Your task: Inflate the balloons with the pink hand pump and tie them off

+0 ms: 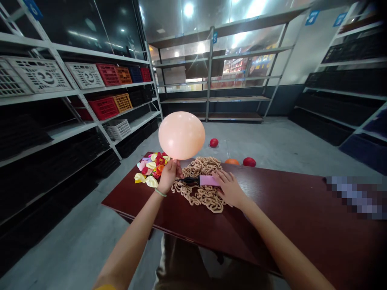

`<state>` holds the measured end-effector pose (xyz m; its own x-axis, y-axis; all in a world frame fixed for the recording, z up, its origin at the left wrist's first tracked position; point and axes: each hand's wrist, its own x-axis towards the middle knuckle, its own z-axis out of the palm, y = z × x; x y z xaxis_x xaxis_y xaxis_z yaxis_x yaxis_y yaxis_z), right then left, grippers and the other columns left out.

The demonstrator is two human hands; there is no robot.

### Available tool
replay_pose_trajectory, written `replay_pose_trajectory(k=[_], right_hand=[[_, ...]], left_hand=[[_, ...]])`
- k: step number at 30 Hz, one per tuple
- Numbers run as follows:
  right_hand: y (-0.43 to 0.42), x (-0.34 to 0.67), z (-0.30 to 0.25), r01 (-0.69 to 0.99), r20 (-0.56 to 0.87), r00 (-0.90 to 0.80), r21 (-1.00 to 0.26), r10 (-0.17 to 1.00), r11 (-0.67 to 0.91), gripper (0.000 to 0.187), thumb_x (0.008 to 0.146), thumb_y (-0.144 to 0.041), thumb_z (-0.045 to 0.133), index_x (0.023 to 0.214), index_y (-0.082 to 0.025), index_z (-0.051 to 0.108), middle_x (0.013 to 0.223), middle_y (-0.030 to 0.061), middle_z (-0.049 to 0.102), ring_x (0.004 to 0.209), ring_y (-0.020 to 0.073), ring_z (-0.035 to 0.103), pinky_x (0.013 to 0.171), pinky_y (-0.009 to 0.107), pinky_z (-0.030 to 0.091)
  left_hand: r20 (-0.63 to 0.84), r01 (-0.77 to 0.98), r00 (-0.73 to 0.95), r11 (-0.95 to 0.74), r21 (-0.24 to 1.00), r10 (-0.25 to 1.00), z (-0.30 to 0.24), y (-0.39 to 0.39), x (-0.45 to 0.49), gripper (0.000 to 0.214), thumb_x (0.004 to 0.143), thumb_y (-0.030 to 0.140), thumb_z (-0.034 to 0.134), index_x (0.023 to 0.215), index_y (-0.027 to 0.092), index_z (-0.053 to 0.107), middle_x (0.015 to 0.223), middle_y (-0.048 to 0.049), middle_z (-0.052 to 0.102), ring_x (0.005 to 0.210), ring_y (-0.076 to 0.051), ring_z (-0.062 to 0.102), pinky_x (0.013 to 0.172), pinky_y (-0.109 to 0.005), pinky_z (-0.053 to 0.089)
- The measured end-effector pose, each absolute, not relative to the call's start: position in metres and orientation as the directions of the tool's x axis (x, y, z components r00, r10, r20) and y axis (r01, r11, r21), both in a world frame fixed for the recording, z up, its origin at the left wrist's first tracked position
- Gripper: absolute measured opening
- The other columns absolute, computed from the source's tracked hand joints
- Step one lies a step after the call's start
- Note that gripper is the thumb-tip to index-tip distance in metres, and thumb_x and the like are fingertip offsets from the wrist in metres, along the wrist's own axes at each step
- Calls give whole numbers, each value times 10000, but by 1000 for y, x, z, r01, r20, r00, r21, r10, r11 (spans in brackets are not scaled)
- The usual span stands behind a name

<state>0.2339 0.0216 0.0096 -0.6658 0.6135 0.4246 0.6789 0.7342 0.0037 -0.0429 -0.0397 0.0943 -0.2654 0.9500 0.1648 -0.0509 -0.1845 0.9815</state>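
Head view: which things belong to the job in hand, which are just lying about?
In the job:
peach balloon, left hand at its neck
pink-and-black pump, right hand on it
limp balloons, likely

Probably lying about:
tan rope-like pile
red round things and orange one on the floor
shelved crates

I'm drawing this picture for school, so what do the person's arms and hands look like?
The left hand and right hand wear no gloves. A thin, pale green band circles the wrist of the left arm. Lower down, some yellow shows, perhaps a sleeve edge. The right arm has no sleeve in view.
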Motion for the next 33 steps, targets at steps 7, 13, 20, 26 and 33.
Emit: replay_pose_trajectory(k=[7,13,20,26,33], right_hand=[[-12,233,75,566,772,-544,49,328,823,649,921,-121,437,1541,-206,266,1326,94,608,1270,236,522,1074,437,451],[-23,214,132,483,566,-796,379,215,790,666,939,-182,495,1550,-201,230,1564,49,373,1461,226,291,1210,474,277],[-4,215,146,468,437,-852,388,289,794,587,971,-253,472,1526,-273,281,1590,32,318,1488,233,226,1217,588,139],[-1,214,137,542,516,-792,344,327,767,420,947,-282,531,1363,-340,518,1587,10,329,1479,272,244,1183,664,42],[5,213,138,501,547,-801,388,244,774,239,959,-286,509,1147,-287,657,1544,7,412,1464,252,284,1192,653,62]], left_hand=[[220,306,-117,-176,935,968,90,-44,-15,398,978,517,336,764,208,466,520,49,490,424,-120,509,477,-245,412],[258,506,43,-244,827,965,100,-47,21,368,982,430,332,732,205,483,608,11,546,473,-127,473,513,-272,385],[236,373,129,-268,888,963,100,-50,41,379,954,451,424,658,224,491,517,10,504,459,-154,472,482,-284,376],[176,221,153,-207,953,972,100,-51,42,400,946,473,444,637,224,491,480,28,458,390,-134,415,424,-269,329],[140,142,110,-156,977,984,106,-56,40,356,914,432,548,628,223,519,458,31,458,377,-125,384,415,-271,298]])
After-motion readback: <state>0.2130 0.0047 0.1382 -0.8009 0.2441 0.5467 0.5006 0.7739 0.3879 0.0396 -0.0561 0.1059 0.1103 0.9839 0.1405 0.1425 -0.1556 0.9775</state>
